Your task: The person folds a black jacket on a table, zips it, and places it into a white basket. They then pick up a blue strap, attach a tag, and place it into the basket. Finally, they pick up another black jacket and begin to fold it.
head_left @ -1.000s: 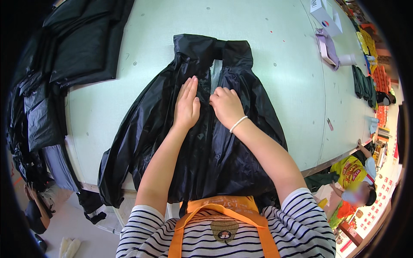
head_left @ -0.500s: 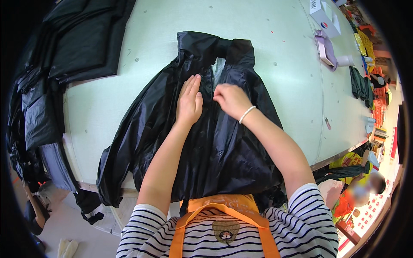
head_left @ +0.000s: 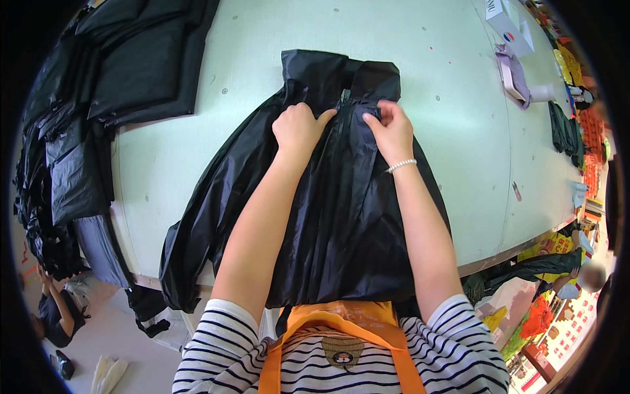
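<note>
A shiny black jacket (head_left: 315,230) lies front up before me, collar pointing away and zip running down its middle. On the chest left of the zip rests my left hand (head_left: 298,131), closed, its fingers curled against the fabric and partly hidden; the thumb reaches across to the zip edge. My right hand (head_left: 392,134) pinches the jacket's front flap between thumb and fingers, just right of the zip and below the collar. A sliver of grey lining shows at the neck opening.
Folded black garments (head_left: 138,72) are stacked on the pale green table (head_left: 472,164) at far left, some hanging over its edge. A white box (head_left: 510,26), a purple cloth (head_left: 515,75) and a white cup (head_left: 543,92) stand at far right. A person (head_left: 59,312) is beyond the left edge.
My right hand has moved right and taken the front flap, covering most of the lining. My left hand has gone from lying flat to curled, thumb toward the zip.
</note>
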